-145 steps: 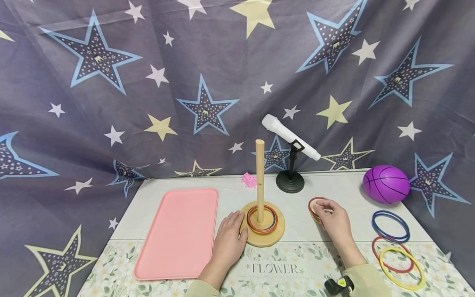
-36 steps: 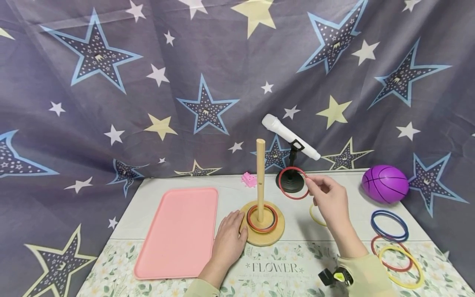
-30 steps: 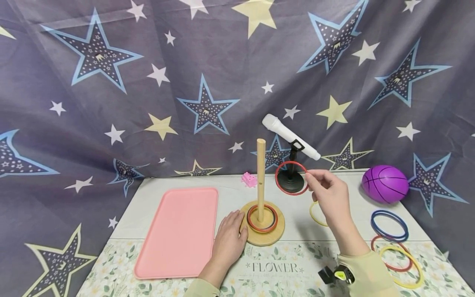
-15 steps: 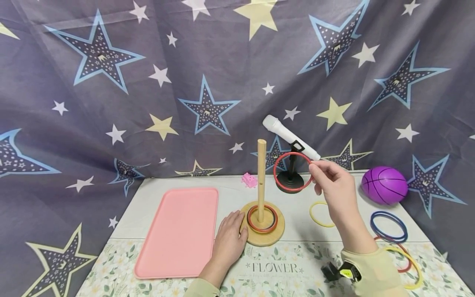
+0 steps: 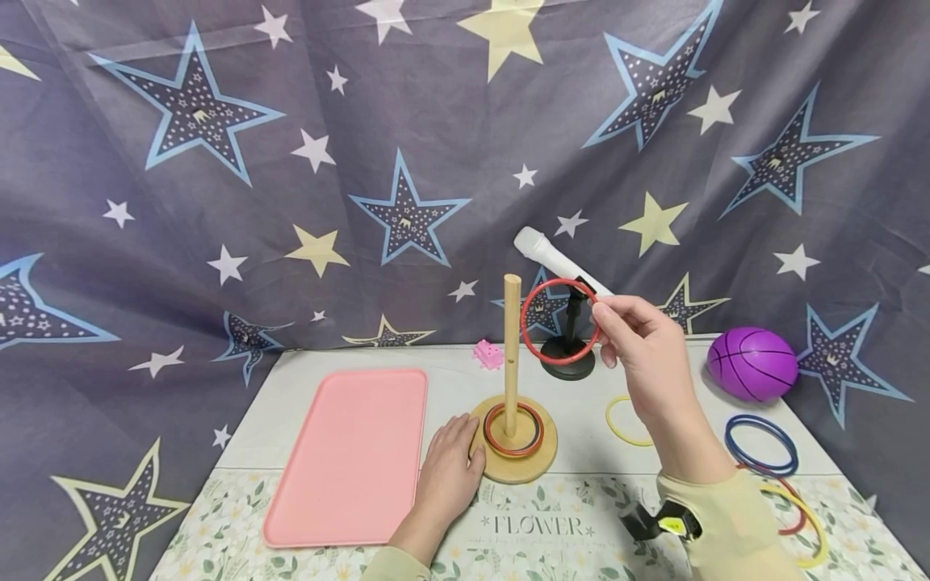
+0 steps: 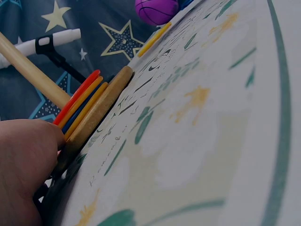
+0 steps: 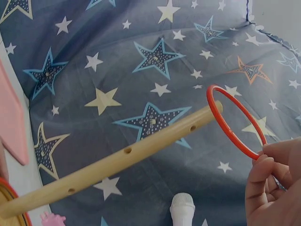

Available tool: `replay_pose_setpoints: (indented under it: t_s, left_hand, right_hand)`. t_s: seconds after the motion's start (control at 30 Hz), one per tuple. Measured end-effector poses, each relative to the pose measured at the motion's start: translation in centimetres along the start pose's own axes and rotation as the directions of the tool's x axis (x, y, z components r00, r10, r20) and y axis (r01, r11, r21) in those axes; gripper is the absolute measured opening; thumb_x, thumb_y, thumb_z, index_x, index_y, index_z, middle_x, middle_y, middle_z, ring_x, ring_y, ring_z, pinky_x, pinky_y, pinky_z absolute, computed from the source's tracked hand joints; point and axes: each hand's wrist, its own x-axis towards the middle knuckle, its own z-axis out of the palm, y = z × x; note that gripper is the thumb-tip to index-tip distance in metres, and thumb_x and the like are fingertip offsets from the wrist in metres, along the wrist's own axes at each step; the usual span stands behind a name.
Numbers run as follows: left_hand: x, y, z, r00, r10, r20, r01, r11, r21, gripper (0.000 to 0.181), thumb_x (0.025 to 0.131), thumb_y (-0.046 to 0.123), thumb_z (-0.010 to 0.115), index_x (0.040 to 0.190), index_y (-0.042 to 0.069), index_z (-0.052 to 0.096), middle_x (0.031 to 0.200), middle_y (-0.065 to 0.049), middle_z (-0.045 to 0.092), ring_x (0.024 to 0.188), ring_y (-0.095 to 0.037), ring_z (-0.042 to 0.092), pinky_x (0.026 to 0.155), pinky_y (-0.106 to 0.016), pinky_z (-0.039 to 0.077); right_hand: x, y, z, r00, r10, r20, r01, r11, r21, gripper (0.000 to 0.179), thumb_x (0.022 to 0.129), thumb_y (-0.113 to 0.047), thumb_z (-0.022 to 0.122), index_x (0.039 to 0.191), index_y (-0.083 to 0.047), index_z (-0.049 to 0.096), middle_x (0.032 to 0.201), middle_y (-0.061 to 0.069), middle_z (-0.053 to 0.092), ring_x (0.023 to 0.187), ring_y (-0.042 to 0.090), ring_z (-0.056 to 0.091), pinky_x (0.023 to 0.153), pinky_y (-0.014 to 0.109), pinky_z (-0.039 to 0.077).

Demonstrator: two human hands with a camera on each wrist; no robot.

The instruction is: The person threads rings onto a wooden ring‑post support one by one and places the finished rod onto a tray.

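Note:
A wooden peg (image 5: 512, 347) stands upright on a round wooden base (image 5: 541, 461). Several stacked rings (image 5: 513, 454) lie around its foot; the left wrist view shows red, yellow and blue among them. My left hand (image 5: 446, 470) rests against the left side of the base, fingers extended. Thumb and fingertips of my right hand (image 5: 647, 347) pinch a red ring (image 7: 231, 134) by its right edge. In the head view that ring hangs tilted to the right of the peg's upper part. The right wrist view shows it overlapping the peg's top; whether they touch I cannot tell.
A white microphone (image 5: 555, 260) on a black stand (image 5: 568, 369) is behind the ring. One yellow ring (image 5: 609, 421) lies below my right hand. Blue rings (image 5: 729, 442), another yellow ring (image 5: 823, 532) and a purple ball (image 5: 752, 363) sit rightward. A pink tray (image 5: 349, 460) lies left.
My right hand has picked the red ring off the table, leaving the yellow one there, raised it, and brought it leftward to the peg. My left hand has stayed at the base.

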Motion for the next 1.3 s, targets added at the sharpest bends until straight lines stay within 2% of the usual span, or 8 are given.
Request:
replay_pose_setpoints:
  t_s: [0.2,0.4,0.53,0.63,0.77,1.03,1.3]
  left_hand:
    - [0.0,0.0,0.0,1.0,0.001,-0.004,-0.001,1.0,0.003,0.05,0.107,0.017,0.067,0.152,-0.002,0.062,0.16,-0.024,0.056,0.154,-0.044,0.047,0.132,-0.058,0.031]
    - [0.1,-0.1,0.1,1.0,-0.024,0.019,0.024,1.0,0.01,0.05,0.109,0.02,0.066,0.154,0.0,0.061,0.163,-0.021,0.055,0.156,-0.041,0.045,0.134,-0.056,0.029]
    - [0.1,-0.1,0.2,1.0,-0.027,0.016,0.027,1.0,0.011,0.05,0.108,0.02,0.066,0.154,0.0,0.061,0.163,-0.021,0.055,0.156,-0.041,0.045,0.133,-0.056,0.029]
    - [0.1,-0.2,0.3,1.0,-0.027,0.015,0.027,1.0,0.011,0.05,0.108,0.02,0.067,0.154,0.001,0.062,0.163,-0.021,0.055,0.156,-0.041,0.045,0.133,-0.057,0.029]
    - [0.1,-0.2,0.2,1.0,-0.025,0.017,0.024,1.0,0.011,0.05,0.109,0.02,0.066,0.155,0.001,0.061,0.163,-0.021,0.055,0.156,-0.041,0.045,0.133,-0.056,0.029]
    - [0.0,-0.1,0.2,1.0,-0.026,0.016,0.026,1.0,0.002,0.05,0.108,0.02,0.066,0.154,0.0,0.061,0.162,-0.021,0.055,0.156,-0.042,0.045,0.133,-0.057,0.029]
    - [0.2,-0.1,0.2,1.0,-0.025,0.019,0.024,1.0,0.009,0.05,0.108,0.021,0.066,0.154,0.0,0.062,0.162,-0.021,0.055,0.156,-0.041,0.045,0.133,-0.057,0.029]
  right_hand:
    - [0.6,-0.4,1.3,0.999,-0.009,0.033,0.008,1.0,0.024,0.006,0.105,-0.007,0.076,0.104,-0.005,0.081,0.076,0.003,0.064,0.063,0.014,0.054,0.049,0.022,0.047]
    - [1.3,-0.2,2.7,0.999,0.003,0.041,-0.006,0.998,0.056,0.01,0.105,-0.005,0.075,0.108,0.003,0.078,0.074,0.004,0.063,0.061,0.014,0.052,0.05,0.021,0.046]
    - [1.6,0.0,3.4,0.998,0.016,0.057,-0.021,0.996,0.085,0.012,0.105,-0.007,0.076,0.11,0.003,0.078,0.074,0.005,0.062,0.06,0.013,0.051,0.05,0.021,0.046]
    - [1.8,0.3,3.8,0.998,0.025,0.066,-0.031,0.995,0.092,0.008,0.105,-0.008,0.075,0.108,-0.002,0.08,0.075,0.004,0.062,0.06,0.012,0.051,0.05,0.02,0.045]
    - [2.1,0.9,4.2,0.997,0.036,0.069,-0.043,0.994,0.101,0.007,0.106,-0.007,0.075,0.104,-0.01,0.081,0.075,0.002,0.062,0.059,0.011,0.051,0.05,0.019,0.044]
    - [2.3,1.7,4.8,0.994,0.085,0.074,-0.093,0.99,0.106,0.007,0.106,-0.008,0.073,0.105,-0.007,0.08,0.076,0.001,0.063,0.058,0.01,0.053,0.05,0.017,0.045]
    - [2.1,3.2,4.7,0.989,0.13,0.073,-0.136,0.987,0.083,0.007,0.107,-0.01,0.073,0.104,-0.009,0.079,0.081,0.002,0.063,0.062,0.01,0.055,0.053,0.018,0.047]
